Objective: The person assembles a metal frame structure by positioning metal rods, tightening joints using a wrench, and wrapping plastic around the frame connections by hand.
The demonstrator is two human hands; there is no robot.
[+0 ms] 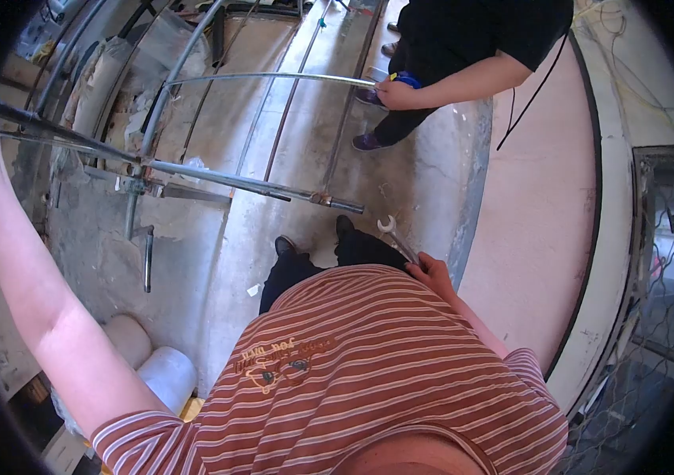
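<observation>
My right hand [432,275] is closed around the shank of an open-end wrench [398,237] beside my right hip, with the wrench's open jaw pointing up and forward. My left arm [56,321] stretches far out to the left. Its hand sits at the dark image edge, by the end of a metal pipe frame [234,180], and its fingers cannot be made out. The frame's horizontal pipes run from the left edge to in front of my feet, joined by a clamp [137,180].
A co-worker in black stands ahead; their hand [398,95] holds a blue tape measure [408,80], its blade [274,76] stretched leftward to a pipe. Long rods [283,119] lie across the floor ahead. White rolls [167,374] stand at lower left, wire mesh [662,261] at right.
</observation>
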